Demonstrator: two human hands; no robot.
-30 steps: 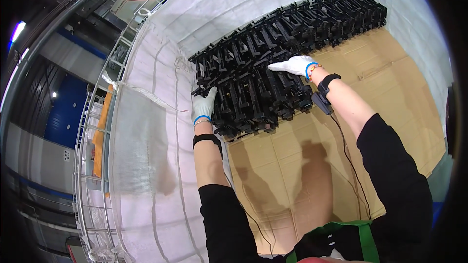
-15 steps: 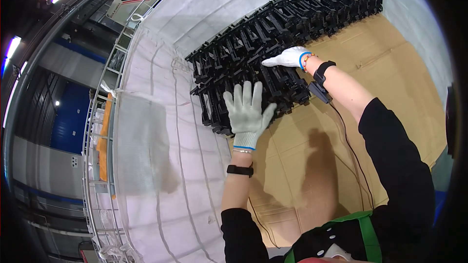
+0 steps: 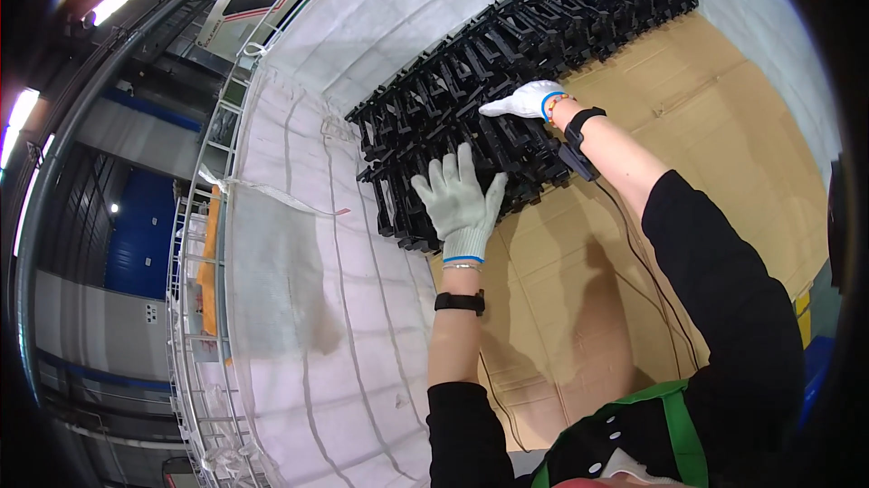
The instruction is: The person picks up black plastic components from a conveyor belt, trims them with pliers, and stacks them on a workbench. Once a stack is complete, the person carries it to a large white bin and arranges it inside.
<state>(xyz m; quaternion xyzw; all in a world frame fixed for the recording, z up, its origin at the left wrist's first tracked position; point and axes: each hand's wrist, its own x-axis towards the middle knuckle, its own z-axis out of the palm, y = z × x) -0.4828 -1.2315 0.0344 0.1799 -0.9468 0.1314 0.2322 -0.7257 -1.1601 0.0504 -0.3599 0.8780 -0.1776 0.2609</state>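
Observation:
Rows of black plastic parts (image 3: 425,99) with slots and thin arms stand packed side by side along the far side of a cardboard sheet. My left hand (image 3: 457,203), in a white knit glove, lies over the near row's front edge with its fingers spread and holds nothing. Farther right, my right hand (image 3: 523,100), gloved too, rests over the middle of the rows, its visible fingers stretched toward the left. Some of its fingers are hidden, and no held part shows there. Which parts each hand touches cannot be told.
Brown cardboard (image 3: 706,99) covers the floor, and a white woven liner (image 3: 299,126) walls the space. A metal-tube frame (image 3: 195,307) stands at the left. From a black box (image 3: 577,162) at my right wrist, a cable runs over the cardboard. A white strap (image 3: 281,191) crosses the left liner.
The view has turned slightly. Both hands remain over the black parts, having shifted only a little in the picture. The white strap now stretches farther across the left liner.

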